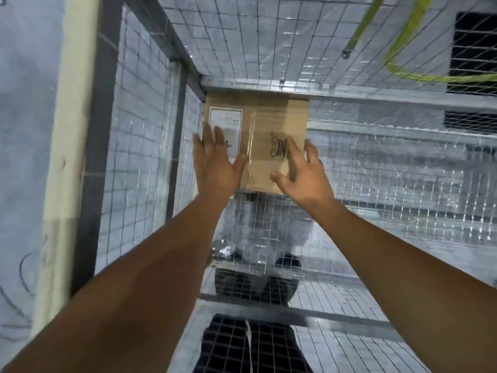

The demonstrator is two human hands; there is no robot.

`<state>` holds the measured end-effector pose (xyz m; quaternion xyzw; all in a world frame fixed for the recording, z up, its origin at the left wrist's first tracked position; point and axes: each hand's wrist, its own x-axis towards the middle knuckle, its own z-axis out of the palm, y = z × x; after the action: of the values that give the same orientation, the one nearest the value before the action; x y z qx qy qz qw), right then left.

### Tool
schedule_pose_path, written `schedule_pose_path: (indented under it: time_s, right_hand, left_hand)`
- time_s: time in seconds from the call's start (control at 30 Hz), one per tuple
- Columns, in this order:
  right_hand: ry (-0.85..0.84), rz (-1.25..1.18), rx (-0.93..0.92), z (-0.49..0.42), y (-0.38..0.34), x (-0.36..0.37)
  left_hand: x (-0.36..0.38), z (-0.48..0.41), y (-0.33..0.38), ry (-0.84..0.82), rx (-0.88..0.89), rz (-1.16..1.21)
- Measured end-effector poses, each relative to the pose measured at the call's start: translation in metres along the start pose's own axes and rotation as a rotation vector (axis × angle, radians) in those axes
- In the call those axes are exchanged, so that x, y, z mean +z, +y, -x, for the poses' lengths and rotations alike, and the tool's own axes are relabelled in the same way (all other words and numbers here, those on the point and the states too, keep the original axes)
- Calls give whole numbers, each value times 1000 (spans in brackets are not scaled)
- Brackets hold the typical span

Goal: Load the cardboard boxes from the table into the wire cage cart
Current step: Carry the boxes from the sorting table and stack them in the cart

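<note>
Head view: box (271, 135) beyond open hands (215, 168)

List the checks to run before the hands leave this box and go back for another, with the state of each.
1. Cardboard box inside the wire cage cart: ok.
2. Box pushed into the far left corner: ok.
3. Left hand open, fingers spread: ok.
4. Right hand open, not gripping: ok.
5. Box resting flat on the mesh floor: cannot tell.
6. Room beside the box for more: ok.

Brown cardboard box (271, 135) with white label (225, 130) and black print, grey gridded wire cage (139, 146), yellow-green hose (414, 36).
</note>
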<state>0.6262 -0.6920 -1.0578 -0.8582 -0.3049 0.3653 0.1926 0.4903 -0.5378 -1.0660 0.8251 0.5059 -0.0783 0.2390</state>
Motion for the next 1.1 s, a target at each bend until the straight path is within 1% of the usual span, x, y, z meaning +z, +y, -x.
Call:
schedule_pose_path:
  time_s: [0.07,0.13,0.2,0.27,0.33,0.43,0.53,0.63,0.77,0.83,1.0,1.1]
  right_hand:
    - [31,-23,13,22,-10,-17]
    - [63,-92,56,56,-26,-40]
    - [72,-132,98,104,-44,-68]
    - [88,-163,89,160,-63,-105]
    - [77,-159,108,210,-82,-147]
    - [90,-67,92,265,-110,-215]
    - [191,-24,77,311,-145,-274]
    - [299,18,63,357,-183,-313]
    - [422,74,103,425,-227,-331]
    - [498,47,157,457,-243,-330]
    - [713,-28,344,529,-268,-307]
    - [790,-43,468,569,-270,-289]
  left_hand:
    - [-23,13,9,-32,29,32]
    - [-52,38,23,-40,13,80]
    - [-87,73,40,-101,-1,96]
    - [-128,112,63,-159,38,108]
    - [-178,147,86,-170,124,145]
    - [-255,191,120,-116,309,132]
    - [-318,229,148,-127,489,67]
    - [-368,259,167,-129,608,14]
    - [-418,295,185,-82,720,-66]
    - [-437,310,190,-62,782,-34]
    - [-469,346,194,-147,947,-17]
    - [-474,371,202,-223,1059,-75]
